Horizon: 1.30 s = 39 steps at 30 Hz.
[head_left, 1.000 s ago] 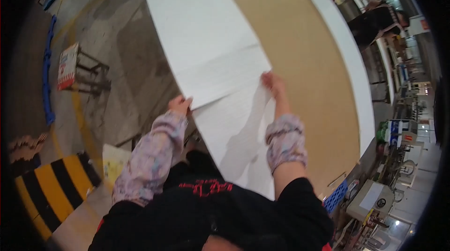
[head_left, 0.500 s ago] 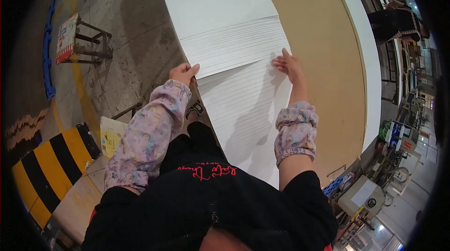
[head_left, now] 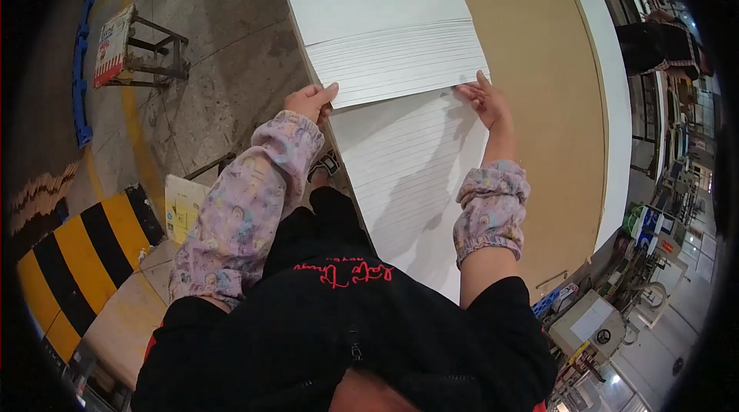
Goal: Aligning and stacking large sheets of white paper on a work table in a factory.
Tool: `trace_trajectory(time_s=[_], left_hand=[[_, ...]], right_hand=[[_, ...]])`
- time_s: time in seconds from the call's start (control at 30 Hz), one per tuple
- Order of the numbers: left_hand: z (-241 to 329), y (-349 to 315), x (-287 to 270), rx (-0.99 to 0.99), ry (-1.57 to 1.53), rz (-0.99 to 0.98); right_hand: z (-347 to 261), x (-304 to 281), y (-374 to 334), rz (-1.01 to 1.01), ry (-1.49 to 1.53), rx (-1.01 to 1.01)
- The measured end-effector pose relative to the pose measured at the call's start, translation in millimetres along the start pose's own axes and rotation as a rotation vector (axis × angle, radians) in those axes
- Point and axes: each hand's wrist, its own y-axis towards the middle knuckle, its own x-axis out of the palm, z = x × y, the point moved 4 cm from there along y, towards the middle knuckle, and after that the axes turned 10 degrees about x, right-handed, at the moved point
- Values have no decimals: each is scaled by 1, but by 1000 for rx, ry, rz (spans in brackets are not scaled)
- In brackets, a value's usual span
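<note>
Fanned stack of white sheets (head_left: 396, 61): on tan worktable (head_left: 539, 88), 12 o'clock of torso. Left hand (head_left: 309, 101) pinches its near-left corner; right hand (head_left: 485, 98), fingers spread flat, presses near-right corner. Step: squaring or sliding the stack. Next calls for even two-handed pull.

both arms reach forward, bent at the elbows, in flowery sleeve covers. the left hand (head_left: 310, 101) is curled, fingers pinched shut with the thumb on top. the right hand (head_left: 486, 98) is flatter, fingers stretched out and pressing down, wrist straight.
</note>
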Motion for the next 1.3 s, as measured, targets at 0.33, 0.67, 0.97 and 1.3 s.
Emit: trace_trajectory(time_s=[0.33, 0.67, 0.97, 1.3], left_hand=[[-25, 5, -17, 273, 419, 58], [-28, 5, -10, 350, 308, 30], [-26, -8, -10, 449, 430, 257], [-28, -14, -12, 422, 373, 281]], right_hand=[[-6, -23, 21, 351, -33, -240], [0, -27, 21, 320, 168, -399], [1, -17, 22, 294, 197, -389], [-2, -13, 15, 339, 123, -399]])
